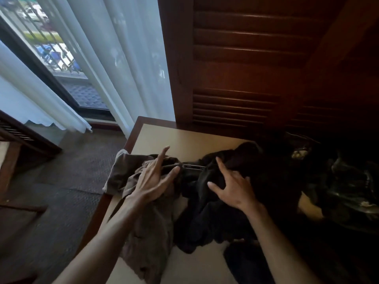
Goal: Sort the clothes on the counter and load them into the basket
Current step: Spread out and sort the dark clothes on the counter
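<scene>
- Clothes in a loose heap on the tan counter, lower centre of the frame — no basket visible.
- Brown garment on the left of the heap, crumpled, running from mid-frame down toward the bottom edge; one corner hangs over the counter's left edge.
- Black garment just right of it, touching and partly overlapping the brown one; a dark label strip shows near its top.
- More dark clothes at the right edge, in deep shadow — cannot tell what pieces they are.
- Left hand lies on the upper part of the brown garment, fingers straight and spread apart, index tip pointing up-frame, thumb out toward the label strip; pressing or resting, not gripping.
- Right hand on the black garment, thumb and index spread wide; the other fingers curl down into the cloth, whether they pinch it cannot tell.
- Both forearms bare, entering from the bottom of the frame.
- Dark wooden louvred door fills the upper right, behind the counter.
- White curtains and a window in the upper left; dark carpet at lower left.
</scene>
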Demonstrator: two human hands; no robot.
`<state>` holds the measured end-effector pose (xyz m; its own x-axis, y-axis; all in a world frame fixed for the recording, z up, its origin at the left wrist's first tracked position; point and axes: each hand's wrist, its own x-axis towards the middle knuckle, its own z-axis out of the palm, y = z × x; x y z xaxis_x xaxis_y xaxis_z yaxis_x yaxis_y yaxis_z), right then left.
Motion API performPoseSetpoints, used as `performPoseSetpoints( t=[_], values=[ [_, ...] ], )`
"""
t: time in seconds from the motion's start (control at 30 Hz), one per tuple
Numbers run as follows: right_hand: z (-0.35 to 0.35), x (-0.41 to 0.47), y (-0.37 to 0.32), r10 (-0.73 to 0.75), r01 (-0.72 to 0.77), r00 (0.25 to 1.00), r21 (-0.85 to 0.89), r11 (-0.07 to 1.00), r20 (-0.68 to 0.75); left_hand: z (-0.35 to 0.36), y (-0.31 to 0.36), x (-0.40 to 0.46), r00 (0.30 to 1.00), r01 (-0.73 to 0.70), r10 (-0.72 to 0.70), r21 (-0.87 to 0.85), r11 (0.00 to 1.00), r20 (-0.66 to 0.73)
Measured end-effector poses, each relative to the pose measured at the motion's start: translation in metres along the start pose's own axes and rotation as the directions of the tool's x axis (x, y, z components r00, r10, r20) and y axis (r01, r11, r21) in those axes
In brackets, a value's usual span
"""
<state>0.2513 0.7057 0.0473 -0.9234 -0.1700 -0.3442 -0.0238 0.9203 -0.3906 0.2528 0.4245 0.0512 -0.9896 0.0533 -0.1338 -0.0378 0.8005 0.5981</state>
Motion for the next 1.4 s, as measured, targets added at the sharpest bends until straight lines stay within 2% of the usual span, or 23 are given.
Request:
performPoseSetpoints(
  t=[0.03, 0.07, 0.13, 0.17, 0.2, 0.27, 0.33, 0.37, 0.5, 0.57, 0.63, 0.7, 0.77, 0.87, 0.97, 1.07, 1.13, 1.17, 1.27, 1.33, 1.37, 1.4],
  values=[
    [0.003, 0.0, -0.009, -0.025, 0.022, 0.999, -0.111, 0.994, -0.025, 0.002, 0.003, 0.01, 1.0, 0.002, -0.002, 0.021, 1.0, 0.008],
    [0.0, 0.001, -0.012, -0.051, 0.027, 0.991, -0.181, 0.983, -0.126, 0.003, 0.002, 0.017, 1.0, 0.003, -0.002, 0.121, 0.993, -0.014],
    [-0.014, 0.005, -0.006, -0.051, -0.022, 0.933, -0.198, 0.98, -0.356, 0.002, -0.008, 0.021, 0.996, 0.053, -0.029, 0.325, 0.944, -0.081],
    [-0.017, 0.014, -0.002, -0.011, -0.056, 0.932, -0.173, 0.983, -0.364, 0.005, -0.019, 0.022, 0.993, 0.111, -0.088, 0.337, 0.935, -0.085],
    [-0.017, 0.025, -0.001, 0.025, -0.064, 0.956, -0.124, 0.99, -0.291, 0.01, -0.028, 0.02, 0.984, 0.176, -0.16, 0.29, 0.941, -0.08],
    [0.003, 0.047, -0.01, 0.022, -0.024, 0.999, -0.044, 0.999, -0.032, 0.03, -0.042, 0.011, 0.966, 0.259, -0.259, 0.194, 0.946, -0.025],
    [0.038, 0.064, -0.022, -0.019, 0.037, 0.991, -0.135, 0.99, 0.136, 0.052, -0.045, 0.006, 0.961, 0.258, -0.274, 0.243, 0.935, 0.032],
    [0.053, 0.07, -0.028, -0.014, 0.044, 0.987, -0.182, 0.982, 0.16, 0.061, -0.045, 0.009, 0.957, 0.264, -0.285, 0.257, 0.93, 0.048],
    [0.072, 0.083, -0.04, 0.008, 0.013, 0.997, -0.275, 0.961, 0.078, 0.063, -0.047, 0.031, 0.944, 0.293, -0.324, 0.278, 0.915, 0.071],
    [0.075, 0.083, -0.044, -0.013, 0.004, 0.999, -0.304, 0.953, -0.03, 0.063, -0.05, 0.037, 0.942, 0.298, -0.33, 0.297, 0.907, 0.062],
    [0.082, 0.082, -0.045, -0.064, 0.016, 0.988, -0.324, 0.946, -0.137, 0.069, -0.05, 0.04, 0.948, 0.3, -0.319, 0.307, 0.903, 0.014],
    [0.084, 0.083, -0.044, -0.08, 0.024, 0.983, -0.315, 0.949, -0.168, 0.073, -0.049, 0.041, 0.947, 0.319, -0.313, 0.303, 0.898, -0.068],
    [0.079, 0.083, -0.039, -0.068, 0.016, 0.975, -0.241, 0.97, -0.211, 0.076, -0.049, 0.041, 0.946, 0.324, -0.301, 0.302, 0.897, -0.122],
    [0.057, 0.071, -0.024, -0.012, 0.009, 0.946, -0.009, 1.0, -0.325, 0.08, -0.051, 0.037, 0.945, 0.319, -0.284, 0.27, 0.909, -0.16],
    [0.036, 0.046, 0.018, 0.083, -0.097, 0.933, -0.023, 0.995, -0.35, 0.082, -0.055, 0.032, 0.943, 0.316, -0.275, 0.252, 0.915, -0.185],
    [0.02, 0.019, 0.08, 0.237, -0.271, 0.93, -0.088, 0.959, -0.28, 0.082, -0.056, 0.028, 0.944, 0.31, -0.27, 0.225, 0.924, -0.19],
    [0.01, 0.003, 0.109, 0.259, -0.292, 0.921, -0.076, 0.953, -0.29, 0.08, -0.054, 0.027, 0.947, 0.304, -0.272, 0.208, 0.93, -0.169],
    [0.004, -0.001, 0.118, 0.247, -0.281, 0.91, -0.06, 0.958, -0.332, 0.079, -0.052, 0.027, 0.95, 0.3, -0.272, 0.201, 0.933, -0.154],
    [-0.027, -0.013, 0.117, 0.321, -0.259, 0.851, 0.199, 0.945, -0.415, 0.074, -0.048, 0.025, 0.955, 0.288, -0.261, 0.234, 0.928, -0.14],
    [-0.057, -0.026, 0.111, 0.373, -0.243, 0.765, 0.302, 0.922, -0.525, 0.072, -0.044, 0.018, 0.96, 0.269, -0.239, 0.252, 0.93, -0.143],
    [-0.071, -0.039, 0.101, 0.401, -0.249, 0.704, 0.325, 0.912, -0.587, 0.071, -0.042, 0.013, 0.963, 0.258, -0.229, 0.247, 0.934, -0.14],
    [-0.09, -0.046, 0.122, 0.416, -0.208, 0.627, 0.373, 0.904, -0.659, 0.071, -0.041, 0.007, 0.964, 0.254, -0.226, 0.24, 0.937, -0.136]
  ],
)
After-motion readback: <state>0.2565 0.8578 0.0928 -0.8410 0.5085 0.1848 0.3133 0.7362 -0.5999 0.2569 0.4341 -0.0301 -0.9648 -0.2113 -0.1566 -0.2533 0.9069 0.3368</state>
